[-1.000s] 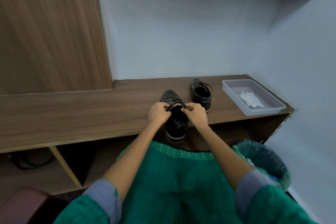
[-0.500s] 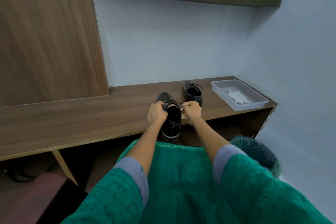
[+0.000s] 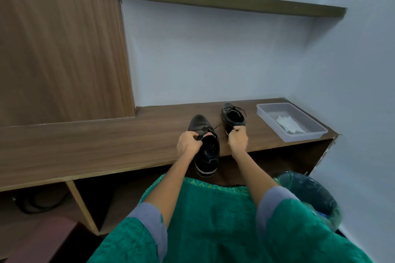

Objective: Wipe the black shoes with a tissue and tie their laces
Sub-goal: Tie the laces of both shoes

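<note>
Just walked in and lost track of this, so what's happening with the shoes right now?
A person at a wooden counter is working on a pair of black shoes. The left hand grips the near shoe at its laces by the opening; its heel hangs over the counter edge. The right hand has its grip on the heel rim of the far shoe, whose laces lie loose. A tissue lies in the clear tray to the right.

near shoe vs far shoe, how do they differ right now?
The near shoe overhangs the shelf edge at its heel; the far shoe sits fully on it. The left hand grips the near shoe at its laces; the right hand grips the far shoe's heel rim. Both are black, toes toward the wall.
</note>
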`<state>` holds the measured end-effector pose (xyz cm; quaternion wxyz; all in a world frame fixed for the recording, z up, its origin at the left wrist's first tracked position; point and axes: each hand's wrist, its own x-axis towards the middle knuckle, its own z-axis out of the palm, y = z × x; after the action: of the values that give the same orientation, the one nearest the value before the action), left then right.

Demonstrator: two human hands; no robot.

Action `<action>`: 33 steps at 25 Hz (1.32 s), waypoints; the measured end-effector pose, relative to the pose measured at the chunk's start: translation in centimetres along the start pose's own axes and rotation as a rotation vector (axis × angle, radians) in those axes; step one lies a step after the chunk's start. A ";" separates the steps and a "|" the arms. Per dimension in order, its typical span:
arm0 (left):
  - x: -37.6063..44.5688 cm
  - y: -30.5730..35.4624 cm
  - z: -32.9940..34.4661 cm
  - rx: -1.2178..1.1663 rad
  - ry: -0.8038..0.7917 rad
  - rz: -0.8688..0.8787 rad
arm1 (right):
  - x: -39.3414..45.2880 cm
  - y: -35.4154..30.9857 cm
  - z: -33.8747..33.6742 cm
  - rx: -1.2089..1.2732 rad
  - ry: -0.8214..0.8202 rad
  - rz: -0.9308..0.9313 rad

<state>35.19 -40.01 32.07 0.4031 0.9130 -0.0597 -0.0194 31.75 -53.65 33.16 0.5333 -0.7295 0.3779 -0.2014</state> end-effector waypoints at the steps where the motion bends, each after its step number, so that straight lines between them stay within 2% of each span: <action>1: 0.0 0.0 0.2 0.010 0.001 0.012 | 0.2 0.5 0.1 -0.215 -0.070 -0.126; 2: 0.0 0.0 0.3 0.026 0.003 0.026 | 0.1 0.8 0.2 -0.346 -0.126 -0.230; 3: 0.1 0.0 0.4 0.039 0.009 0.040 | -0.1 1.0 0.2 -0.368 -0.160 -0.287; 5: 0.5 -0.2 0.4 0.035 0.023 0.057 | -0.3 1.4 0.4 -0.308 -0.202 -0.316; 8: 0.9 -0.2 0.2 0.009 0.034 0.071 | -0.1 2.4 0.9 -0.413 -0.277 -0.361; 12: 1.6 -0.5 0.7 -0.025 0.048 0.068 | 0.2 2.2 1.3 -0.379 -0.155 -0.390; 16: 3.0 -0.4 0.1 -0.103 0.131 0.006 | 0.1 1.8 2.6 -0.359 -0.091 -0.382; 21: 4.3 -1.5 0.6 -0.324 0.172 -0.078 | 0.7 2.0 3.4 -0.363 -0.060 -0.387; 24: 6.6 -1.5 1.1 -0.167 0.154 -0.004 | 1.1 2.3 3.4 -0.369 -0.072 -0.410; 28: 9.4 -0.8 1.0 0.066 -0.068 0.101 | 1.5 2.6 3.5 -0.351 -0.084 -0.420; 30: 9.6 -0.8 1.1 0.088 -0.034 0.101 | 1.5 2.8 3.5 -0.325 -0.078 -0.416; 32: 9.3 -1.4 1.4 -0.034 -0.010 0.044 | 1.4 2.9 3.6 -0.305 -0.071 -0.411; 33: 9.1 -1.9 1.6 -0.223 -0.010 -0.021 | 1.4 2.9 3.6 -0.297 -0.071 -0.408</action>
<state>44.29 -41.01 29.69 0.5017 0.8629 -0.0493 -0.0347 34.14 -52.87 29.09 0.3814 -0.8677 0.2295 -0.2214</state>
